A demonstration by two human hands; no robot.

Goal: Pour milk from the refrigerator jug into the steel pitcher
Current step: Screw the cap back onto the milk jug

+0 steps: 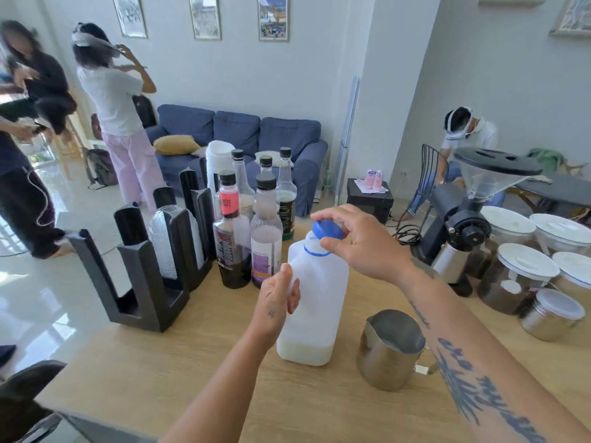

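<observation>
Upright on the desk (192, 378), near its middle: the milk jug (315, 302), long axis vertical, neck pointing up, a shallow layer of milk at the bottom. Gripped around the side by the left hand (278, 298); pinched at the blue cap (327, 230), atop the neck, by the right hand (355, 241). Just right of it, not touching, the steel pitcher (391, 350), mouth up, spout toward the jug. Close behind, syrup bottles (265, 238); farther left, a black cup rack (153, 266); to the right, a grinder (463, 225) and lidded jars (518, 276).

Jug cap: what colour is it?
The cap is blue, seen best in the head view.
</observation>
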